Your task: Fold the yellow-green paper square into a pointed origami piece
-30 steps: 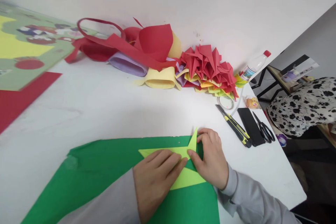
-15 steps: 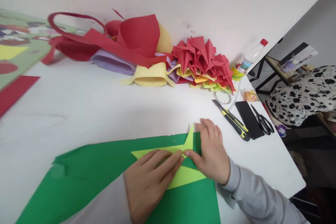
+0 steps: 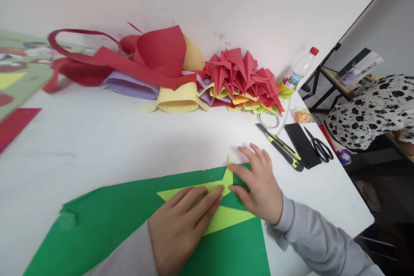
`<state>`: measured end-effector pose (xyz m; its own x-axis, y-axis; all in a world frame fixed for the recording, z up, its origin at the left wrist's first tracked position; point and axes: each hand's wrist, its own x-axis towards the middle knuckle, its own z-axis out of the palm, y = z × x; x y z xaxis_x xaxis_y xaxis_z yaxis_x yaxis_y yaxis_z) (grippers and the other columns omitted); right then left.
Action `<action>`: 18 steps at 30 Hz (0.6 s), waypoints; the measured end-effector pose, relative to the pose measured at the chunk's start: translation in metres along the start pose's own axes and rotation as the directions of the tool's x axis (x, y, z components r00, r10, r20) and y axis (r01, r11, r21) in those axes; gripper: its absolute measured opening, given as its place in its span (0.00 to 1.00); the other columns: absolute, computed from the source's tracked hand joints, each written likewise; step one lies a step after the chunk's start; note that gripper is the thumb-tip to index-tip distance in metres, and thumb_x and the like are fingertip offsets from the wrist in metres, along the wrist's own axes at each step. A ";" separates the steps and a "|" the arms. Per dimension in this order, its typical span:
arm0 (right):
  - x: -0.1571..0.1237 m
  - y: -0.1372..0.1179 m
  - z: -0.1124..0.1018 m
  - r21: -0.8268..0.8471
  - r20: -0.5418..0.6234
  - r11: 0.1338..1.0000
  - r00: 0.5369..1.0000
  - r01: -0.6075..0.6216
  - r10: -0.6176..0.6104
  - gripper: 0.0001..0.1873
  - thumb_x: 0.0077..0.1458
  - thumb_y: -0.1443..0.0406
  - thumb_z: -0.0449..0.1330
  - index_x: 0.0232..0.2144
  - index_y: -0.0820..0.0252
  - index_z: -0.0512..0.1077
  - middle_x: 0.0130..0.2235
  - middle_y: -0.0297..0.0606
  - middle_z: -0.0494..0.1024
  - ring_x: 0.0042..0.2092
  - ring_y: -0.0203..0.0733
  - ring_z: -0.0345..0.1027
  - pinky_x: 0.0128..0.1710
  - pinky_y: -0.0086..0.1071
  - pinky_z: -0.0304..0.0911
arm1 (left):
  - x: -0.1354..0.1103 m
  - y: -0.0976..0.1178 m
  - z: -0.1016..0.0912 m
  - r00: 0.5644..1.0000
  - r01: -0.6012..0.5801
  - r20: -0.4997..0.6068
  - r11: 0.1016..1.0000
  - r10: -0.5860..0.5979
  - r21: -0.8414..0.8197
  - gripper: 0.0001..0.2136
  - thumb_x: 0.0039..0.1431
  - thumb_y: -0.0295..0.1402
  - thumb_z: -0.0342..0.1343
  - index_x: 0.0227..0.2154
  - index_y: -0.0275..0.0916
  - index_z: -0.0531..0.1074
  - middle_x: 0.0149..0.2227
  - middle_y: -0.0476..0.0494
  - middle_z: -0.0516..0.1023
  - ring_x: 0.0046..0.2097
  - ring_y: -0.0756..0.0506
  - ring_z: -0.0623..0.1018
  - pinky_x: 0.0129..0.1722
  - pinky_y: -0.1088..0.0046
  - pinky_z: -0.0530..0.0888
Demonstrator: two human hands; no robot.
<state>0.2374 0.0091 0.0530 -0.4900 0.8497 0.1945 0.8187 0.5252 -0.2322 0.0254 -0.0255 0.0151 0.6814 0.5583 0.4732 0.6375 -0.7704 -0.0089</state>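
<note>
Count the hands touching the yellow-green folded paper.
2. The left hand lies flat across the yellow-green folded paper; the right hand presses its upper right tip. Both rest over the green sheet. None seems hidden.

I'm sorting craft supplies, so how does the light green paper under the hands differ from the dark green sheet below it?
The light green paper is small and folded into points; the dark green sheet is far larger and lies flat. The left hand and right hand press the light green paper, which rests on the dark green sheet. Both are coloured paper on the white table.
</note>
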 end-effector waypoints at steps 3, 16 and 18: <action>-0.010 -0.009 0.004 -0.087 0.002 0.985 0.989 0.149 -0.149 0.15 0.64 0.68 0.54 0.52 0.58 0.71 0.62 0.44 0.68 0.66 0.50 0.52 0.66 0.57 0.42 | 0.000 0.001 0.001 1.000 0.023 -0.007 1.000 -0.023 0.002 0.16 0.64 0.20 0.45 0.48 0.33 0.74 0.52 0.40 0.78 0.47 0.40 0.73 0.47 0.61 0.72; -0.017 -0.028 0.020 -0.180 0.101 0.981 0.993 0.071 -0.054 0.46 0.61 0.41 0.47 0.63 0.76 0.59 0.67 0.56 0.55 0.69 0.56 0.46 0.67 0.54 0.44 | 0.000 -0.001 0.002 1.000 0.030 -0.002 0.997 -0.031 -0.072 0.15 0.68 0.26 0.44 0.47 0.34 0.75 0.50 0.41 0.79 0.48 0.41 0.72 0.46 0.61 0.73; -0.013 -0.028 0.021 -0.179 0.103 0.982 0.994 0.056 -0.038 0.49 0.60 0.39 0.46 0.63 0.78 0.58 0.67 0.58 0.54 0.69 0.56 0.44 0.67 0.55 0.43 | -0.001 -0.001 0.003 0.999 0.044 -0.006 0.996 -0.045 -0.079 0.15 0.68 0.26 0.44 0.47 0.34 0.75 0.50 0.40 0.79 0.48 0.40 0.73 0.46 0.61 0.73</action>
<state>0.2145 -0.0159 0.0373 -0.5491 0.8293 0.1041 0.8302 0.5556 -0.0468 0.0252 -0.0249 0.0123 0.6498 0.5906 0.4786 0.6368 -0.7667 0.0816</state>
